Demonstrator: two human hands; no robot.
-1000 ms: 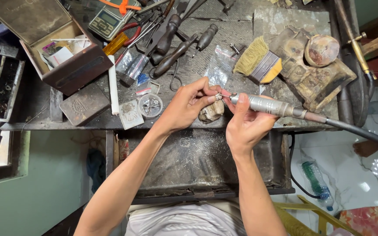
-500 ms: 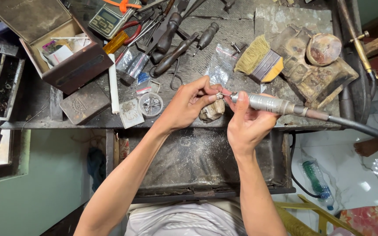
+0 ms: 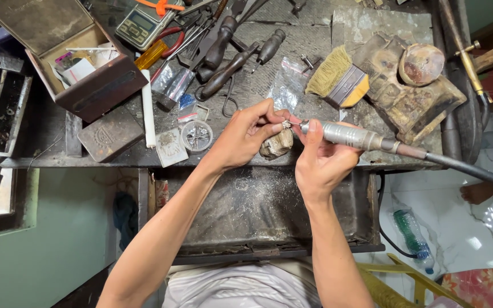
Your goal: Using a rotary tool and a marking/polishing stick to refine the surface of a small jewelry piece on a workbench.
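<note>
Silvery metal catches the light where the right hand (image 3: 320, 162) wraps its fingers (image 3: 314, 130) closed around a rotary handpiece (image 3: 352, 137), its barrel lying level and its dark flexible shaft (image 3: 475, 171) trailing off to the right past the counter (image 3: 292, 45) edge. The tool's tip points left and meets a tiny silver piece (image 3: 286, 124), too small to make out in detail, which sits pinched between the thumb and fingertips of the left hand (image 3: 246, 137); those fingers are drawn tightly shut on it. Both hands hover at the front edge of the counter, just above a worn wooden peg (image 3: 278, 145), the left hand appearing to lean on it. Behind them lie a clear plastic bag (image 3: 283, 91), a yellow-handled brush (image 3: 338, 80), dark-handled tools (image 3: 229, 63), and an open box (image 3: 81, 63) at far left. Below the hands a dusty tray (image 3: 258, 211) is pulled out.
</note>
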